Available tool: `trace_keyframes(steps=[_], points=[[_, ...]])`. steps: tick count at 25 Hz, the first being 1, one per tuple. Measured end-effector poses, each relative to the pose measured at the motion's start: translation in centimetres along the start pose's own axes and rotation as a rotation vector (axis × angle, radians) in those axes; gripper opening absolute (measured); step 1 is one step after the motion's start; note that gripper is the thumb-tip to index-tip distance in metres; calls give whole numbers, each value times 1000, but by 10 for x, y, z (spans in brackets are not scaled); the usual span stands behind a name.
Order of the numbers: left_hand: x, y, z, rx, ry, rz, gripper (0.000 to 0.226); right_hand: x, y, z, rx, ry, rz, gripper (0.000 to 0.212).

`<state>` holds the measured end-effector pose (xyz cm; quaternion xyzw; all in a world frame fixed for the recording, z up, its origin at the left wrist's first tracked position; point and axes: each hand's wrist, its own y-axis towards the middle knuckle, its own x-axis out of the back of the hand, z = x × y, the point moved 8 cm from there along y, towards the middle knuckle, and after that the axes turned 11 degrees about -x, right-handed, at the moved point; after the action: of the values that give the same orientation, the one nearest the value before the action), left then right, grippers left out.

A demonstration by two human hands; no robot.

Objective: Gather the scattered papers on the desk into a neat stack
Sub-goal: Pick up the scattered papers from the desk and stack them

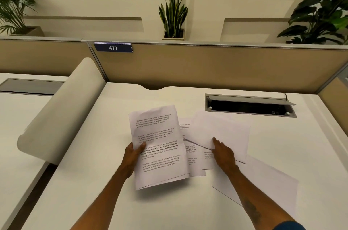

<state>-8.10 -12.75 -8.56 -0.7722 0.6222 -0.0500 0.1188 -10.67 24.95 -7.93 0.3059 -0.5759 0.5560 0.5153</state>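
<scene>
1. The papers are in two lots. The held sheets (160, 146) are a thin printed bundle lifted off the worktop (113, 192) around its middle. The left hand (134, 154) pinches their left edge, thumb on the print and fingers hidden behind.
2. The loose sheets (222, 128) lie fanned just right of that, overlapping at odd angles, short of the cable hatch (250, 106) near the far right corner. The right hand (224, 154) lies flat on them, palm down, fingers straight. One blank sheet (273, 182) sits under the right forearm, toward the near right edge.
3. What could go wrong, I reckon:
   - The bundle is only pinched at one side, so its bottom corners are already splaying and a sheet could slide out.
   - Dragging the fanned pile with a flat palm may move only the top page, or crease it.
   - That blank one under the forearm is easy to miss or sweep off the edge.
4. Materials: ordinary thin office paper, floppy, with a fold line across the front sheet. The worktop is smooth, matte and off-white, so sheets should slide easily and be fiddly to lift by an edge.
5. Further out there's a tan fabric-look partition (207, 65) along the far edge and a curved divider (62, 109) at the left.
</scene>
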Motion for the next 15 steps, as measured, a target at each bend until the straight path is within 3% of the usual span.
trace_keyframes(steps=[3,6,10,15], points=[[-5,0,4,6,-6,5,31,6,-2,4,53,-128,-85,42],[-10,0,8,16,1,16,36,15,-11,15,105,-105,-258,9],[-14,-3,7,-10,-5,16,34,39,0,18,24,210,-231,23],[-25,-8,5,-47,-27,-14,36,102,2,31,106,599,-169,28]])
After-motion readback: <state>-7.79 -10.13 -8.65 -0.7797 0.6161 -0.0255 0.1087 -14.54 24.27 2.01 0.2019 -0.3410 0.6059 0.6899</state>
